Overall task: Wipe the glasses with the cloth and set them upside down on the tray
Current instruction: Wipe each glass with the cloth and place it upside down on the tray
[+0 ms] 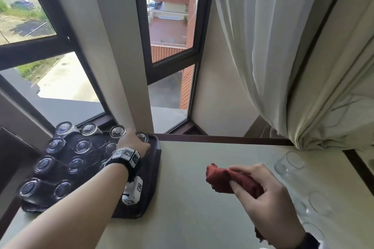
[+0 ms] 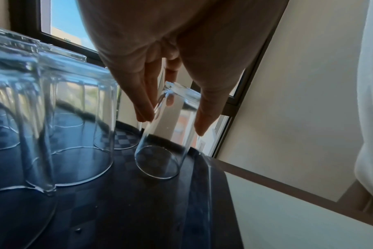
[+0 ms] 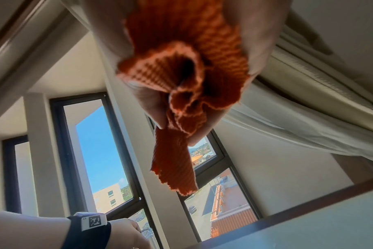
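Note:
A dark tray (image 1: 156, 170) at the table's left holds several clear glasses (image 1: 82, 146) standing upside down. My left hand (image 1: 139, 143) reaches to the tray's far right corner and grips one more glass (image 1: 142, 137) by its base end. In the left wrist view this glass (image 2: 166, 143) is tilted, mouth down, its rim at or just above the tray (image 2: 138, 210); fingers (image 2: 145, 107) and thumb clasp its sides. My right hand (image 1: 232, 176) hovers over the table and clutches a bunched red cloth (image 1: 220, 178), seen orange in the right wrist view (image 3: 181, 80).
Clear glasses (image 1: 289, 164) stand on the pale table (image 1: 192, 198) at the right, one more (image 1: 318, 204) nearer me. A white curtain (image 1: 283, 66) hangs over the far right corner. Windows and a wall column rise behind the tray; a dark wooden trim (image 1: 222, 139) edges the table.

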`<state>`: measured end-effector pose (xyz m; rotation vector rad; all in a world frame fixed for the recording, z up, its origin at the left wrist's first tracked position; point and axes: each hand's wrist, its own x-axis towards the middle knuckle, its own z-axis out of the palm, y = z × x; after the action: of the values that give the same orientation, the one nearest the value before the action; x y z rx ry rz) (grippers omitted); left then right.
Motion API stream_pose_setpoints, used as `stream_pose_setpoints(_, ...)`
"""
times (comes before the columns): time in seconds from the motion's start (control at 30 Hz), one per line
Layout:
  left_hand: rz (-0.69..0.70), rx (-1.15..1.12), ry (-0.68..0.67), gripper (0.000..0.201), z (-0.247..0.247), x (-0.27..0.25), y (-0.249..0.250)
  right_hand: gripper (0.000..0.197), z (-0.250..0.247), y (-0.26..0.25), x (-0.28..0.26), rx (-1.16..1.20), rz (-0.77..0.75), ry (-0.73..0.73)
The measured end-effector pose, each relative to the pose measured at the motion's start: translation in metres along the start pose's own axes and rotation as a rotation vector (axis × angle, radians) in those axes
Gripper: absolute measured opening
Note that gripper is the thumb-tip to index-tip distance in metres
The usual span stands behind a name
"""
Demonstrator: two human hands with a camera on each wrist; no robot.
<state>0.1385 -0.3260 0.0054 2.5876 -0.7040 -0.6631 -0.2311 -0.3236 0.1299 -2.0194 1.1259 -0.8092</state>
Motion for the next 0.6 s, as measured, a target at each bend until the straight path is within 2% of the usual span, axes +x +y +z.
stream_pose_setpoints(0.13, -0.023, 0.011, 0.002, 0.052, 0.007, 0.02, 0.0, 0.03, -0.002, 0.017, -0.005, -0.001, 0.091, 0.05)
stream_pose_setpoints(0.27, -0.012, -0.022, 0.014, 0.051, 0.013, 0.031, 0.004, 0.029, -0.002, 0.026, -0.012, 0.003, 0.169, 0.07)
stream_pose_setpoints(0.43, -0.004, -0.025, 0.029, 0.057, 0.02, 0.033, 0.005, 0.03, -0.005, 0.03, -0.023, 0.083, 0.278, 0.033)
stream_pose_setpoints(0.53, -0.013, -0.035, 0.032, 0.063, 0.018, 0.021, 0.01, 0.018, -0.013, 0.029, -0.03, 0.082, 0.334, -0.002)
stream_pose_setpoints(0.6, -0.038, -0.055, 0.064, 0.077, 0.015, 0.009, 0.014, 0.01, -0.021, 0.031, -0.035, 0.08, 0.389, 0.01)
